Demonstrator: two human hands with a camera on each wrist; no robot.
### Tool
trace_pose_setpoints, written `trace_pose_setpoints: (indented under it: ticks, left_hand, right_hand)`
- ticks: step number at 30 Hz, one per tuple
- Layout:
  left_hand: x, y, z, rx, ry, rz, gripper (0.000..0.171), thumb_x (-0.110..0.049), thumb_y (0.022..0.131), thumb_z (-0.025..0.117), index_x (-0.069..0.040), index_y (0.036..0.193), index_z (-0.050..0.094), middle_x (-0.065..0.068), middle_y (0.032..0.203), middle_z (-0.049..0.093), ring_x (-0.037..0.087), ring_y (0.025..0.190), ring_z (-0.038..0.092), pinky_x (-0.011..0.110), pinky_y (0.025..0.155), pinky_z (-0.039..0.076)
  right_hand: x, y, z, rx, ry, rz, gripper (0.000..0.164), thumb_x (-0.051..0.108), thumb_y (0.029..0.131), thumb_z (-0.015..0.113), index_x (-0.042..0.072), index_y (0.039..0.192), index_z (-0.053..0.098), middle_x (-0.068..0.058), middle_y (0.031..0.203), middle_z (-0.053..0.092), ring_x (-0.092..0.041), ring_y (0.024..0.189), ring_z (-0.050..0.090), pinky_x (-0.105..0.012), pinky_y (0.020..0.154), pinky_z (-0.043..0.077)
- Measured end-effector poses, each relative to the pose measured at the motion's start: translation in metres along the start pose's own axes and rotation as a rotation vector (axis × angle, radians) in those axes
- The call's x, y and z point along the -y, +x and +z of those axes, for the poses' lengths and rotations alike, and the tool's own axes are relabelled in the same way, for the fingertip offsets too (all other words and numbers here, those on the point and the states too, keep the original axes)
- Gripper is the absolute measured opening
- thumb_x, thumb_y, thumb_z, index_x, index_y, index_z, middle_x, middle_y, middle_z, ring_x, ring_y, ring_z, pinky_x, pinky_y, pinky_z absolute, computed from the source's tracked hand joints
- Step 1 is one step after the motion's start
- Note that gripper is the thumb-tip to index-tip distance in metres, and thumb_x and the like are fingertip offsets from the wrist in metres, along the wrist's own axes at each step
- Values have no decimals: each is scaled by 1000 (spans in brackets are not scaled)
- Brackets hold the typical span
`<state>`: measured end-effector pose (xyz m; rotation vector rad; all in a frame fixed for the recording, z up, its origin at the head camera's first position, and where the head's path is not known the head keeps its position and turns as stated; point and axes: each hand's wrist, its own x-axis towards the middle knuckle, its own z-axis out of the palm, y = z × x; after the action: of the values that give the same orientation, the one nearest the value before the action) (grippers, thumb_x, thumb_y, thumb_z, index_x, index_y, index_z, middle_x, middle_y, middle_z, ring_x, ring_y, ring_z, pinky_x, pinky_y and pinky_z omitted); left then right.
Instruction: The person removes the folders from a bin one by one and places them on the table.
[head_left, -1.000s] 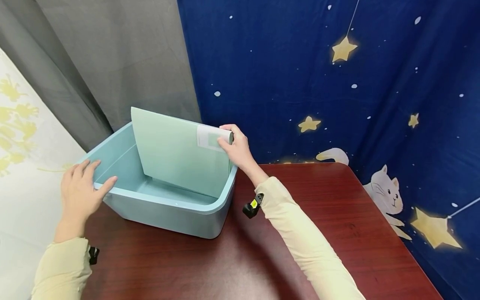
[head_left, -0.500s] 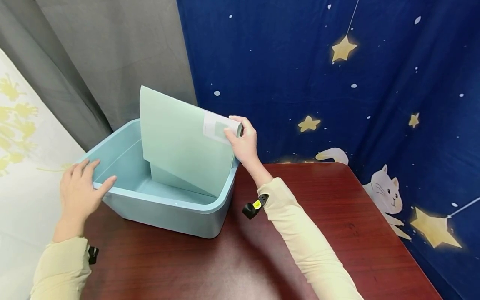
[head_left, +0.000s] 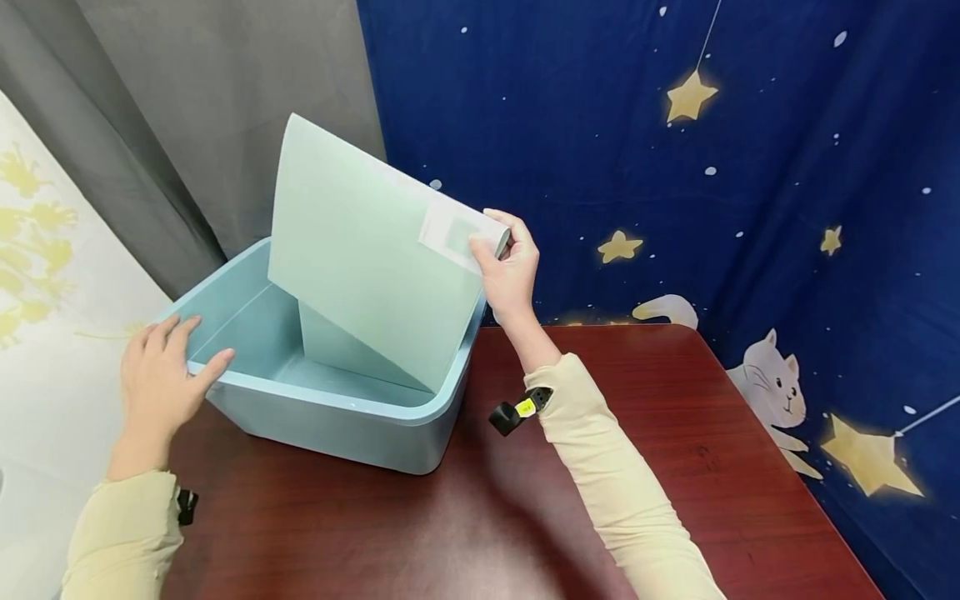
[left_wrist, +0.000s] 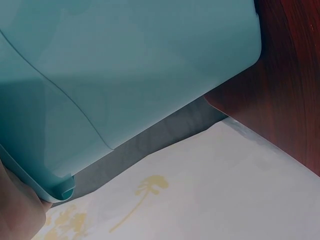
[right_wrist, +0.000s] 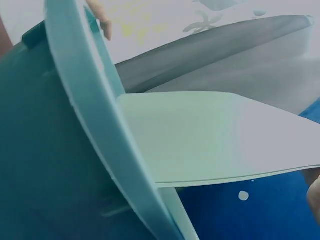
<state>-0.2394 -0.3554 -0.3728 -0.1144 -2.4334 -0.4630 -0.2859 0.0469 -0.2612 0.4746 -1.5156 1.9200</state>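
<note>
In the head view, a pale green folder stands tilted, partly raised from a light blue plastic bin, its lower part inside. My right hand grips its upper right corner by the white label, thumb in front and fingers behind. A second pale green panel shows below and behind; whether it belongs to the same folder I cannot tell. My left hand holds the bin's near left corner, fingers over the rim. The right wrist view has the folder rising past the bin's rim.
The bin stands on a dark red wooden table, towards its left side. Grey curtain and blue star-patterned cloth hang directly behind. White patterned cloth lies at the left.
My right hand has moved up and to the right, lifting and tilting the folder higher out of the bin. The second green panel has come into view. My left hand and the bin have stayed put.
</note>
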Motion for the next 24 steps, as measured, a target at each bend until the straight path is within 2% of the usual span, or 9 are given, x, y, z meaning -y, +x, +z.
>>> trace_pose_setpoints:
  ticks: [7,24]
  left_hand:
    - [-1,0,1,-16,2,3,69,-51,83,50,4,125,46,32,128,40,48,119,30,57,100,17]
    - [-2,2,-1,-3,-1,-2,68,-49,84,51,4,127,45,31,130,39,47,121,29,56,101,16]
  right_hand:
    - [-10,11,-10,-72,71,-52,33,-10,76,59,-7,109,56,-9,95,59,-15,81,58,-26,68,51]
    - [12,24,-35,-231,224,-165,33,-12,75,57,0,105,58,-7,91,60,-21,83,59,-30,68,52]
